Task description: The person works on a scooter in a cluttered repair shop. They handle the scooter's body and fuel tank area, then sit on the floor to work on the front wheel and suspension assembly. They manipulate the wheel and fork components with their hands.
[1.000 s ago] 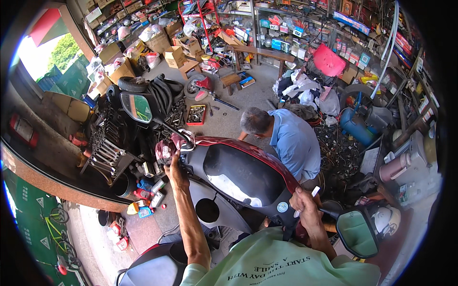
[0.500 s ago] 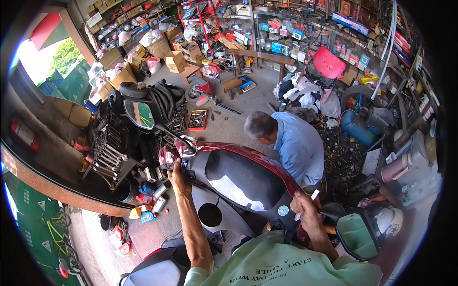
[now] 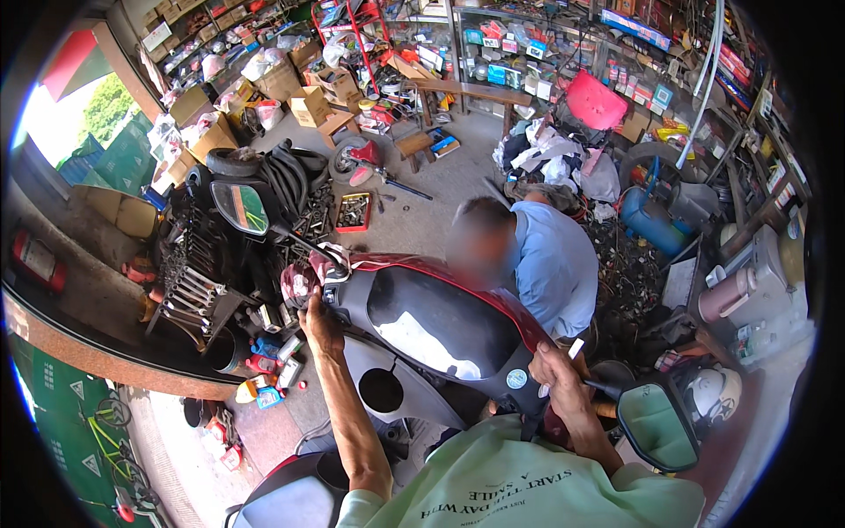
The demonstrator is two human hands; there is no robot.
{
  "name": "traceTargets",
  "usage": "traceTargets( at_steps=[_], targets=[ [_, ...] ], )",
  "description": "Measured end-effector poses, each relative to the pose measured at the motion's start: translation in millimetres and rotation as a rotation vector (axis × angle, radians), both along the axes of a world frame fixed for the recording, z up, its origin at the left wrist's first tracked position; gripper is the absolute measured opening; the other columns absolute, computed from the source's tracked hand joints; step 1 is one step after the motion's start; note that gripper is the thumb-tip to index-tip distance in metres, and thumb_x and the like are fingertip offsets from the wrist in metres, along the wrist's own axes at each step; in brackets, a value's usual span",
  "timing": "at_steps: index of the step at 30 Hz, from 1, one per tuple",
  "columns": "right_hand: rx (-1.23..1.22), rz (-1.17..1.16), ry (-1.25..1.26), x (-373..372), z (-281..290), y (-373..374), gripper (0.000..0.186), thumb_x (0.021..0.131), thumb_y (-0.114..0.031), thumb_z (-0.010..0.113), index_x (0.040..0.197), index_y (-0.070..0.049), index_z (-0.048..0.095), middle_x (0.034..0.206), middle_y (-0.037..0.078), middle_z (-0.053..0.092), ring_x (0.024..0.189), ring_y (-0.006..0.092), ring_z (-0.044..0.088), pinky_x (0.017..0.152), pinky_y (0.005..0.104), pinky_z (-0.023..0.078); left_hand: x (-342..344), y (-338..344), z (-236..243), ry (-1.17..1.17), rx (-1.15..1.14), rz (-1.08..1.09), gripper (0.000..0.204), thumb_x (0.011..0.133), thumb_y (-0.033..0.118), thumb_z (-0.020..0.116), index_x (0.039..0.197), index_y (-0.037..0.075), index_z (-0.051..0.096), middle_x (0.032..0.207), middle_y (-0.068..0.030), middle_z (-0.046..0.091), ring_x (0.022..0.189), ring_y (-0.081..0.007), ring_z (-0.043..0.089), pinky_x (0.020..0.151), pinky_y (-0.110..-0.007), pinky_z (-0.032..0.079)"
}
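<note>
In front of me stands a red scooter (image 3: 493, 297) with a dark dashboard (image 3: 440, 317), which reflects bright light. My left hand (image 3: 320, 329) is closed round the left end of the handlebar, beside a red-and-white patterned cover (image 3: 297, 282). At the other end, my right hand (image 3: 561, 374) is wrapped round the right handlebar grip. The pale tip of a lever (image 3: 576, 348) sticks up beside its fingers. Mirrors rise on both sides, a left mirror (image 3: 239, 208) and a right mirror (image 3: 657, 426). A co-worker in a blue shirt (image 3: 556, 264) crouches close against the scooter's front.
Left of the scooter are a rack of wrenches (image 3: 195, 295), black tyres (image 3: 286, 180) and coloured bottles (image 3: 268, 396). A red tray of metal parts (image 3: 354, 212) lies on the floor ahead. Beyond are a wooden bench (image 3: 475, 91), cloth piles (image 3: 554, 158) and a blue tank (image 3: 647, 224).
The co-worker's head has turned and lifted toward the scooter's front. My view has shifted slightly, so the surroundings sit further left. Both my hands keep their hold on the handlebar.
</note>
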State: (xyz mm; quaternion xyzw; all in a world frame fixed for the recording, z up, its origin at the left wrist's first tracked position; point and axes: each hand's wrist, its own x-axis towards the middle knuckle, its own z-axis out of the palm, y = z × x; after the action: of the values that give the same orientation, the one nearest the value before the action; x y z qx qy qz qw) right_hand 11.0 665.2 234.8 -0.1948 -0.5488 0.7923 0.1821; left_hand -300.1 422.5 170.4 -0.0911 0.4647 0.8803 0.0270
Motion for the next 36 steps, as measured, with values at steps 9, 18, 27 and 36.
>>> traceTargets(
  at_steps=[9, 18, 27, 36],
  targets=[
    [-0.126, -0.093, -0.017, -3.9, 5.4, -4.7, 0.048, 0.085, -0.022, 0.054, 0.044, -0.013, 0.030, 0.044, -0.004, 0.032, 0.041, 0.0053, 0.027, 0.043, 0.0241, 0.020, -1.1, 2.8, -1.8, 0.018, 0.028, 0.015, 0.015, 0.082, 0.018, 0.058, 0.087, 0.004, 0.061, 0.076, -0.0032, 0.062, 0.062, -0.0151, 0.059, 0.054, -0.028, 0.046],
    [-0.013, -0.068, 0.020, -3.5, 13.8, -4.9, 0.043, 0.089, -0.016, 0.043, 0.049, -0.010, 0.029, 0.046, 0.000, 0.029, 0.042, 0.0093, 0.027, 0.044, 0.0258, 0.024, -9.2, -10.6, -18.1, 0.026, 0.135, -0.058, 0.028, 0.079, 0.009, 0.061, 0.104, -0.001, 0.052, 0.097, -0.0096, 0.059, 0.088, -0.0211, 0.058, 0.080, -0.038, 0.046],
    [-0.053, -0.080, 0.040, -6.4, 23.3, -9.1, 0.044, 0.090, -0.015, 0.043, 0.049, -0.009, 0.029, 0.045, 0.000, 0.029, 0.041, 0.0094, 0.027, 0.044, 0.0259, 0.024, -8.1, -9.8, -13.6, 0.026, 0.121, -0.063, 0.029, 0.078, 0.010, 0.063, 0.103, 0.001, 0.051, 0.096, -0.0105, 0.059, 0.084, -0.0208, 0.059, 0.076, -0.036, 0.047],
    [-0.071, -0.088, 0.060, -8.2, 32.6, -11.6, 0.043, 0.090, -0.015, 0.043, 0.050, -0.009, 0.030, 0.045, 0.000, 0.030, 0.041, 0.0097, 0.027, 0.044, 0.0258, 0.024, -5.6, -8.7, -10.8, 0.037, 0.095, -0.057, 0.025, 0.077, 0.011, 0.065, 0.096, 0.005, 0.050, 0.092, -0.0077, 0.058, 0.083, -0.0204, 0.058, 0.075, -0.036, 0.048]
  ],
)
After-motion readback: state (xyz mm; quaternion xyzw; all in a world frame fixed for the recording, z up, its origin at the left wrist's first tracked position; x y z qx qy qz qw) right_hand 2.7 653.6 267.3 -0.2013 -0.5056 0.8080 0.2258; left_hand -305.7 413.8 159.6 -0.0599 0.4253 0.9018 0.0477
